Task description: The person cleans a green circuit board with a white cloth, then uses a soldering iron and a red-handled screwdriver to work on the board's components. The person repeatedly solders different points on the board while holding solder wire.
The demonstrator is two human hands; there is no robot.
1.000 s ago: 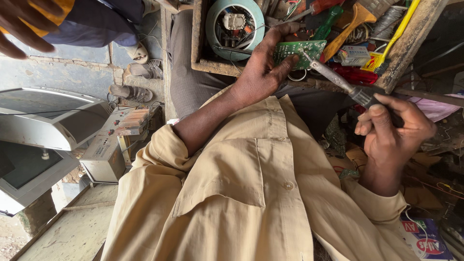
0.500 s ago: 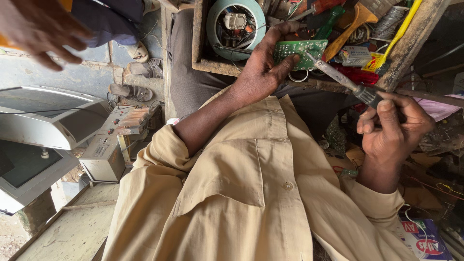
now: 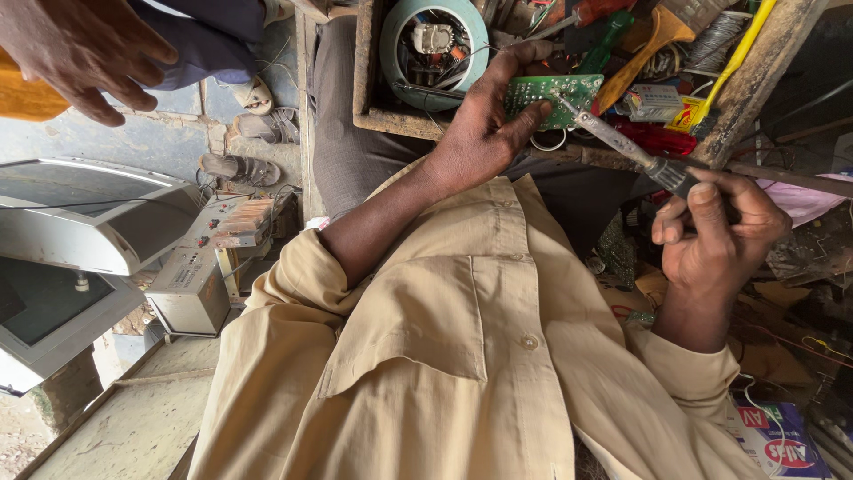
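The left hand (image 3: 484,124) holds a small green circuit board (image 3: 553,90) by its near edge, thumb pressed along the lower side and fingers curled over the top. The board is rectangular, its visible face bright green and dotted all over with fine silvery solder points; it sits roughly level above the lap, just in front of a wooden tray (image 3: 369,80).

The right hand (image 3: 715,236) is closed round the dark handle of a soldering iron (image 3: 622,142), fingers wrapped and thumb laid along the grip. The iron's grey metal shaft runs up and away from this grip, and its tip meets the board at the corner farthest from the left thumb. Whether the tip actually touches the surface cannot be told.

Beyond the left grip, inside the tray, lies a round pale-green housing (image 3: 434,44) with wiring and small parts exposed at its centre. Past the board lie assorted tools, among them an orange-handled tool (image 3: 644,44) and a yellow strip (image 3: 742,58).

Both forearms come out of a beige shirt (image 3: 426,356) with a buttoned chest pocket.

Another person's hand (image 3: 84,53) shows at the upper far side, well apart from both grips, fingers spread downward.
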